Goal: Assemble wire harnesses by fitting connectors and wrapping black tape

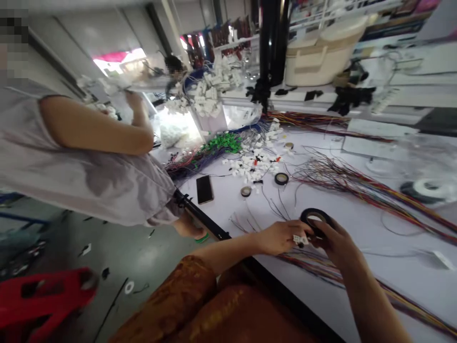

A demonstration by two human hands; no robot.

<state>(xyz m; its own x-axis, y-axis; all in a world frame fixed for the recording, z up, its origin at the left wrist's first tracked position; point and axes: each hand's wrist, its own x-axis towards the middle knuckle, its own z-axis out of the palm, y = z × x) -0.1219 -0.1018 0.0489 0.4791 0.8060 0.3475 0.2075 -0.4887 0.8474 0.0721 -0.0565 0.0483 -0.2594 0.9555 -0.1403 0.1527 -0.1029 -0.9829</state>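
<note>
My left hand (280,237) is closed around a small white connector (300,239), which pokes out past the fingers. A bundle of coloured wires (314,269) runs along the table just below both hands. My right hand (333,240) grips a roll of black tape (310,214), with the fingers at its near side and hole. The two hands almost meet at the tape. Whether a strip of tape runs between them is hidden by the fingers.
On the white table are a phone (204,189), tape rolls (281,178), a heap of white connectors (253,164), green connectors (226,141) and a long wire bundle (374,190). A co-worker (89,157) stands at the left. A red pallet-jack-like object (46,300) is on the floor.
</note>
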